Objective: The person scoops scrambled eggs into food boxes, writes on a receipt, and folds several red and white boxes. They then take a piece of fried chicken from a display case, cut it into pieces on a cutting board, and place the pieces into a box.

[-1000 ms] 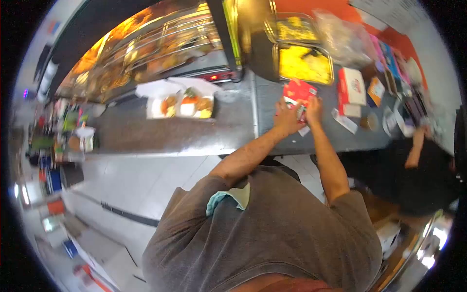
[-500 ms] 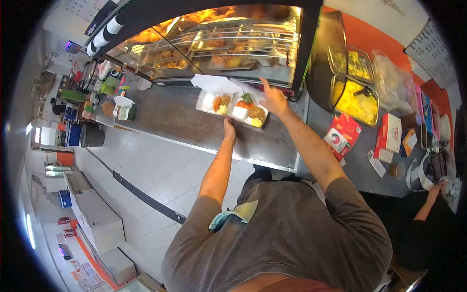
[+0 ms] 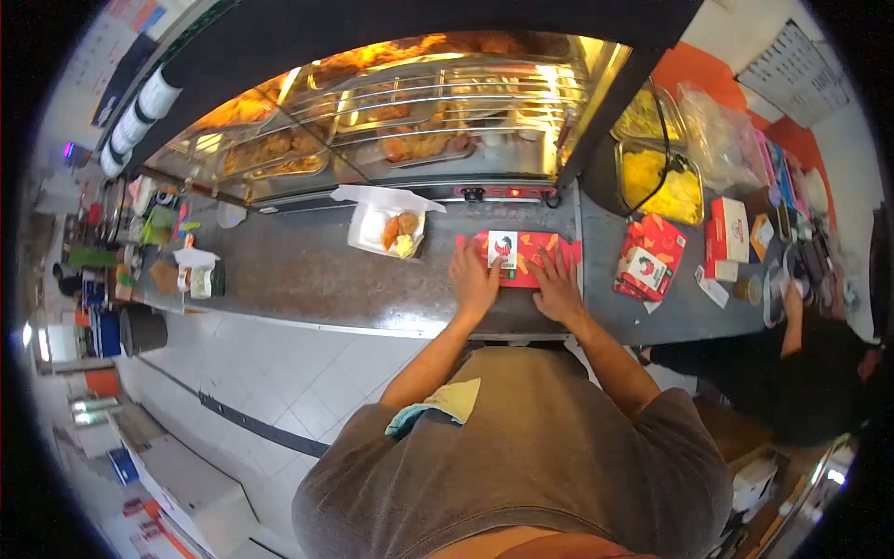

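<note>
Fingers of our left hand (image 3: 477, 284) lie spread over the left end of a red box (image 3: 528, 244), its thumb reaching onto the white label (image 3: 503, 246). Our right hand (image 3: 561, 296) rests on the box's right part, fingers splayed and pointing away from us. In both hands the grip is released: we touch the box with opened-out fingers, and neither hand is closed around it. The box lies on the tabletop (image 3: 279, 279) straight in front of us, its right end reaching about to the seam.

Near it on our left stands an open white box (image 3: 371, 249), its lid (image 3: 386, 198) folded back, with brown, white and yellow food inside. Past the seam on our right we have a second red box (image 3: 652, 261), and beyond that a red-and-white carton (image 3: 731, 233) with a white slip (image 3: 711, 287) just beside it. Farther back on that side, yellow food (image 3: 656, 182) fills a metal tray (image 3: 699, 182) near a clear plastic bag (image 3: 717, 144).

Behind our box runs a lit display cabinet (image 3: 447, 19) with food on racks; a red readout (image 3: 515, 193) glows along its base. At far right, another person's hand (image 3: 792, 296) reaches over the tabletop. A yellow-and-blue cloth (image 3: 447, 403) hangs by our left sleeve.
</note>
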Tool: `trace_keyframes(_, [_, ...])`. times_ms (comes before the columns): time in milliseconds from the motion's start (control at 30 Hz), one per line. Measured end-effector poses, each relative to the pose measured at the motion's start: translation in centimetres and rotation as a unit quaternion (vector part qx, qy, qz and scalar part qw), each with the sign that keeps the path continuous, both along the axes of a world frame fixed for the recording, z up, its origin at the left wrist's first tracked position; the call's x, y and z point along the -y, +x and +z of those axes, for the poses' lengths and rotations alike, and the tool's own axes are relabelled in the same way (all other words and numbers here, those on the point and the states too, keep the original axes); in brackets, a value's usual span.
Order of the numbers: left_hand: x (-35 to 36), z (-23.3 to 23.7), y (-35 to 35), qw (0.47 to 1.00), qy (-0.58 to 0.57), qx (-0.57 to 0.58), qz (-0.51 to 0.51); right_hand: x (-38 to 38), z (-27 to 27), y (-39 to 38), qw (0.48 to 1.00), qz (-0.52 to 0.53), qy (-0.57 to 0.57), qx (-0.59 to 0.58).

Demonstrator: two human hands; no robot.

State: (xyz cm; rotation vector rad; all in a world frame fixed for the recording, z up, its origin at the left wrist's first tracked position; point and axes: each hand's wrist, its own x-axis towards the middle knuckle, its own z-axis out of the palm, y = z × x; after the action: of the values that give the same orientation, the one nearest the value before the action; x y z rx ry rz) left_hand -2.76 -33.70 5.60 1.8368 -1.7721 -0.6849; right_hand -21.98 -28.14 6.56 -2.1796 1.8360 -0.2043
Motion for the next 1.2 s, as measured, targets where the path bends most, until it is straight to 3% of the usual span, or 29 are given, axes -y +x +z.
trace_keyframes(33, [0.3,0.0,-2.0,0.995,-0.039,0.094,0.001,-0.2,0.0,-0.4,0.998,-0.016,0.024,0.058])
trace_keyframes(67, [0.6,-1.1,-3.7,0.99,0.115,0.059,0.055,-0.1,-1.5,-0.8,0.995,-0.027,0.015,0.092])
trace_keyframes(100, [0.2,-2.1,-3.7,0.99,0.12,0.055,0.046,-0.2,-3.1,-0.5,0.995,-0.035,0.02,0.087])
trace_keyframes(167, [-0.3,-5.1,-3.5,0.993,0.115,-0.002,0.017,0.8,-5.0,0.3,0.921,-0.3,-0.089,0.233])
trace_keyframes(233, [-0.2,-7.3,-2.6,0.993,0.085,-0.072,0.031,1.9,-5.9,-0.1,0.905,-0.324,-0.112,0.252])
trace_keyframes(300, [0.5,-8.7,-1.3,0.965,0.107,-0.24,-0.011,2.3,-5.5,0.2,0.864,-0.375,-0.012,0.335])
trace_keyframes(333, [0.8,-5.3,-1.0,0.953,0.159,-0.259,0.016,2.5,-5.6,-0.7,0.864,-0.378,-0.009,0.332])
trace_keyframes(433, [1.6,-4.1,0.5,0.931,0.132,-0.335,-0.048,3.7,-5.8,-3.1,0.864,-0.353,0.007,0.359])
trace_keyframes(500, [1.8,-3.3,1.2,0.917,0.14,-0.37,-0.037,4.2,-4.6,-4.0,0.836,-0.324,0.025,0.442])
trace_keyframes(533, [1.4,-3.0,1.7,0.903,0.149,-0.403,-0.02,4.4,-4.1,-4.4,0.854,-0.317,0.058,0.409])
trace_keyframes(667, [1.5,0.1,2.3,0.916,0.2,-0.347,-0.006,4.4,-4.1,-4.7,0.858,-0.309,0.036,0.41])
trace_keyframes(767, [1.1,0.3,2.0,0.922,0.246,-0.3,0.018,3.9,-5.0,-5.0,0.83,-0.296,0.024,0.473])
trace_keyframes(833, [0.6,-3.2,2.4,0.915,0.256,-0.312,0.005,3.1,-6.3,-4.8,0.788,-0.336,0.049,0.514])
trace_keyframes(1000, [-0.6,-6.3,2.3,0.898,0.235,-0.371,-0.007,1.6,-9.4,-4.6,0.821,-0.337,0.021,0.461])
trace_keyframes(1100, [-0.7,-9.0,2.6,0.933,0.132,-0.334,0.007,1.1,-8.0,-4.5,0.834,-0.335,-0.014,0.438])
trace_keyframes(1167, [0.9,-9.1,3.4,0.913,0.26,-0.314,0.003,1.6,-8.2,-5.6,0.837,-0.281,0.05,0.467])
trace_keyframes(1200, [1.8,-8.8,3.3,0.913,0.26,-0.314,0.002,2.0,-8.0,-6.2,0.837,-0.281,0.05,0.468])
